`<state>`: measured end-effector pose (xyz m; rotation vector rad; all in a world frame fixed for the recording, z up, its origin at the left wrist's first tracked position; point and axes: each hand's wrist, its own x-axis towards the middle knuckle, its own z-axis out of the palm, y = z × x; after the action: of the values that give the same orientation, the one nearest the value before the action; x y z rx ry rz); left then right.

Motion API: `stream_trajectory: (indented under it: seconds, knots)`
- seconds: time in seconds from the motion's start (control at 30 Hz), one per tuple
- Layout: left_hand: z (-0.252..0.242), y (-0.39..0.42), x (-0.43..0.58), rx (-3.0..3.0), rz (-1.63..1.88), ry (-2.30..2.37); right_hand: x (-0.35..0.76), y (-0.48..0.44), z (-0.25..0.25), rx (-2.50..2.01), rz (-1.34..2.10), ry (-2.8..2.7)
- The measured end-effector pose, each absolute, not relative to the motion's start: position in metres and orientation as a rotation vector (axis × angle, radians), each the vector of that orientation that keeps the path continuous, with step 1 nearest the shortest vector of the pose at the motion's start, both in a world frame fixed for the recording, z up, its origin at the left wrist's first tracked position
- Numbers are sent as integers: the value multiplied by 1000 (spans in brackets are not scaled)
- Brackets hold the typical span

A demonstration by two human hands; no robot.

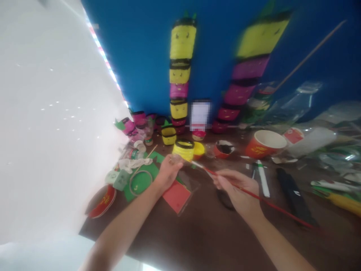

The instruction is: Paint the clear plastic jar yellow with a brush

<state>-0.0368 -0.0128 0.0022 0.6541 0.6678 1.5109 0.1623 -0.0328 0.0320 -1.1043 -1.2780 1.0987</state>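
My right hand [238,190] is closed round a paintbrush [275,206] with a long red handle, its tip pointing left. Between the fingertips of my left hand [170,171] is a small clear plastic piece [182,158], blurred, so its exact shape cannot be made out. The brush tip is close to this piece; whether they touch is unclear. Just behind them stand a yellow painted cup with a black rim [184,151] and a small tub of yellow paint [199,149]. Red paper [178,196] lies under my left hand.
Stacked yellow and magenta painted cups [179,75] stand against the blue wall. At right are a red paper cup [265,143], a white marker [263,178], a black case [296,195] and clear bottles. Left are green sheets, a tape ring [141,183] and a red bowl [103,202].
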Motion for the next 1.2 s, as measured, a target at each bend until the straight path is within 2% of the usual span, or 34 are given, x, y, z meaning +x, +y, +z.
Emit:
stream_trajectory:
  seconds: [1.2]
  knots:
    - [0, -12, -33, 613, 1595, 805, 160, -39, 35, -1120, 1035, -1287]
